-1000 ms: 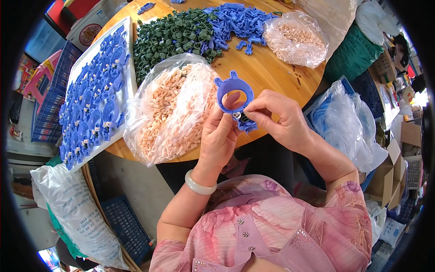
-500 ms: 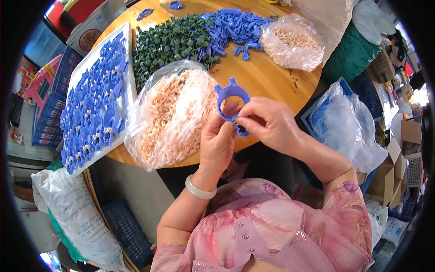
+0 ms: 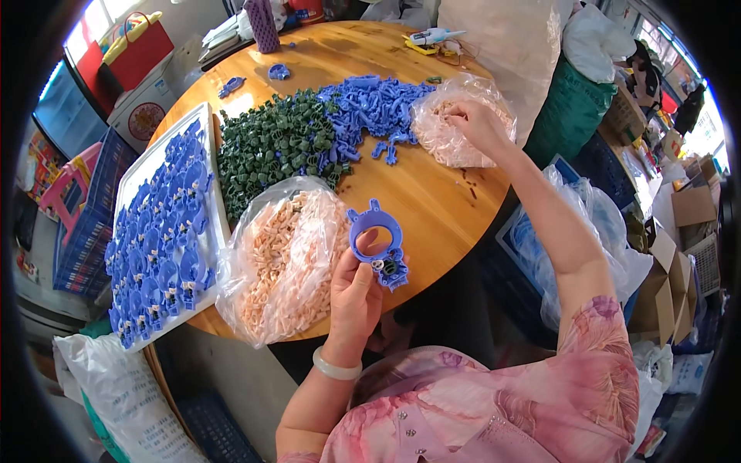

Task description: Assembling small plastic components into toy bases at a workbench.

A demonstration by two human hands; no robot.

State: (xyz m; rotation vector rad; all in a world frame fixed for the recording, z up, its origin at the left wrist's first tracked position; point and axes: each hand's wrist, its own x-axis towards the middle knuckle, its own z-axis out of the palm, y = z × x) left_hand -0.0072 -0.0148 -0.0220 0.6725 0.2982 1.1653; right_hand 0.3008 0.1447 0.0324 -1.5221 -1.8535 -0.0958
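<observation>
A pink floral, short-sleeved top bears shiny buttons, and 1 pale bangle rings the left wrist.

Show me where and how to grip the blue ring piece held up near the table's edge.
Pinch the blue ring piece by its right band, probably best from the right: the left hand holds its lower left, a dark part crowds its bottom, and two knobs jut from its top, while that thin curved band stands free.

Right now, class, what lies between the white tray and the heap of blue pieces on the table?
In the head view, a heap of dark green pieces lies between the white tray and the blue heap.
</observation>
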